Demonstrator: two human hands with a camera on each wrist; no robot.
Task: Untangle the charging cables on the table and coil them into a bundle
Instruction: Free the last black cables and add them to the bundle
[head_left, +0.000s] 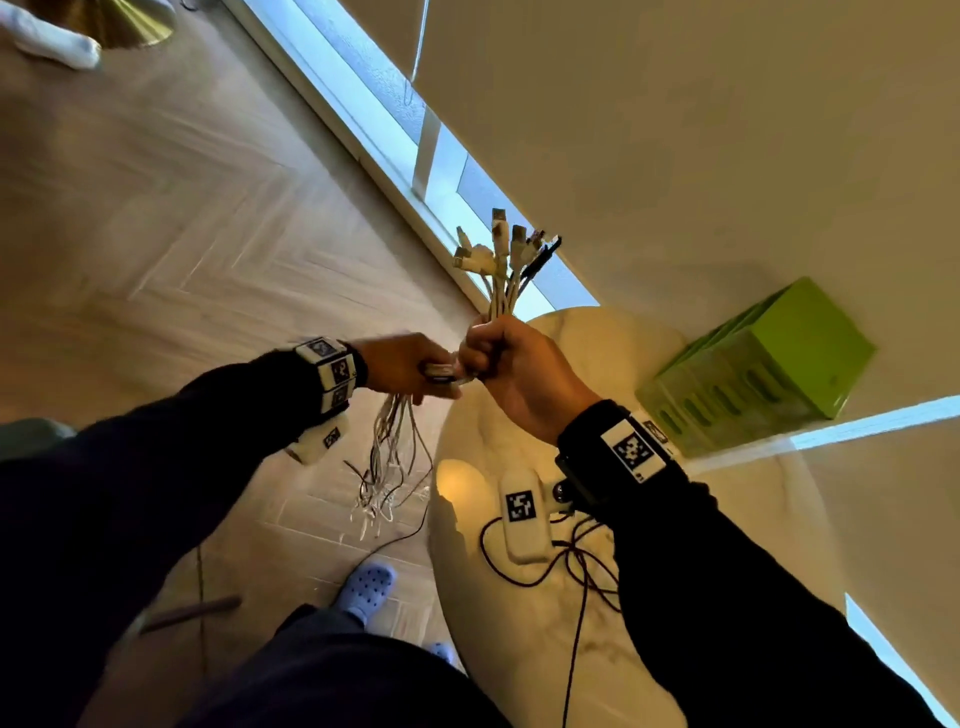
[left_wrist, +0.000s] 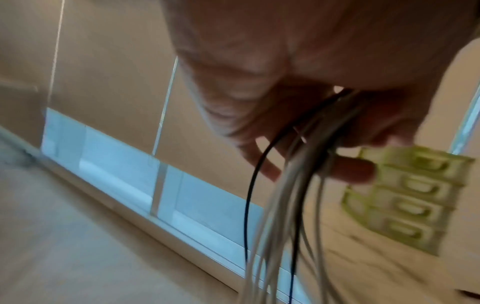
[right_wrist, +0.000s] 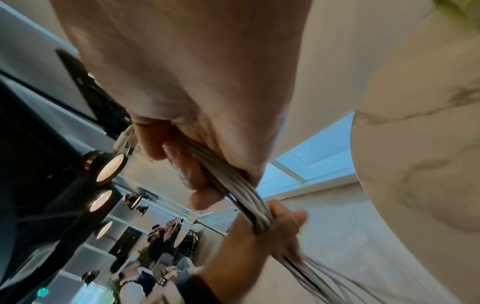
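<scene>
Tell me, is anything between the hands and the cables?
No. Both hands already grip the charging cables: the right hand below the plugs, the left hand beside it. Nothing visible sits between.

A green organiser (head_left: 763, 364) with rows of slots is set on the round marble table (head_left: 597, 343), at its far side, against the blind (head_left: 675, 130). A dark red wire (head_left: 524, 574) is looped on the table's near part. A strip of window (head_left: 395, 135) is seen beyond the table, under the blind. Left of the table, herringbone floor (head_left: 182, 234) is spread, and a blue clog (head_left: 366, 590) is seen on it near the table's edge. A brass lamp base (head_left: 119, 21) is placed far off, across the floor.
</scene>
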